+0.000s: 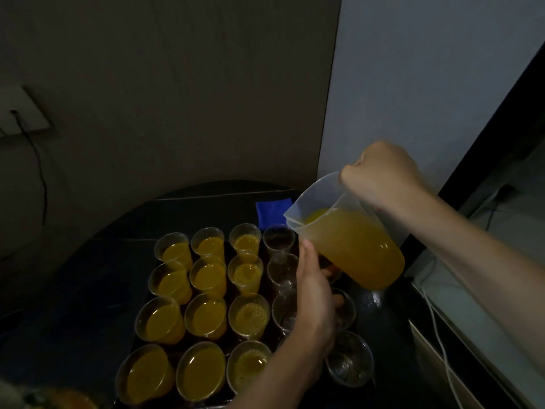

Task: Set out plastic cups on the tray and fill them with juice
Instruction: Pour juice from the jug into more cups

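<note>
A clear plastic jug about half full of orange juice hangs tilted above the tray's far right, spout pointing left. My right hand grips its handle. My left hand reaches in among the right-hand cups with its thumb up against the jug's side; its fingers are mostly hidden behind clear cups. On the dark tray stand rows of clear plastic cups: the three left columns hold juice, the right columns are empty. No juice stream is visible.
The tray sits on a dark round table. A blue cloth lies behind the cups. A grey wall stands behind, with a socket and black cable at left. A cabinet edge with white cable runs along the right.
</note>
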Demonstrator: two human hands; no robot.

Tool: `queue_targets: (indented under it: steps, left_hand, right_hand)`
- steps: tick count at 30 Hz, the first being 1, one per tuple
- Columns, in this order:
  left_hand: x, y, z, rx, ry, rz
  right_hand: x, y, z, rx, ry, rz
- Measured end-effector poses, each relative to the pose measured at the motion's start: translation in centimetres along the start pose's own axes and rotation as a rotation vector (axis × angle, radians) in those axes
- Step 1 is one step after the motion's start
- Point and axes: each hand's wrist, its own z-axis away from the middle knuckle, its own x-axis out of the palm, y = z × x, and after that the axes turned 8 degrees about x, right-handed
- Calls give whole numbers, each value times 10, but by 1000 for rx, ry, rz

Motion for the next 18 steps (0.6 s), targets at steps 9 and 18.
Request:
queue_targets:
  steps: [9, 18]
  left_hand:
    - [1, -3, -3, 1, 10, 34]
    - [3, -5, 0, -14, 17, 74]
  right_hand:
    - [10, -4, -7, 1, -11, 54]
    - [13, -7, -8, -6, -12, 69]
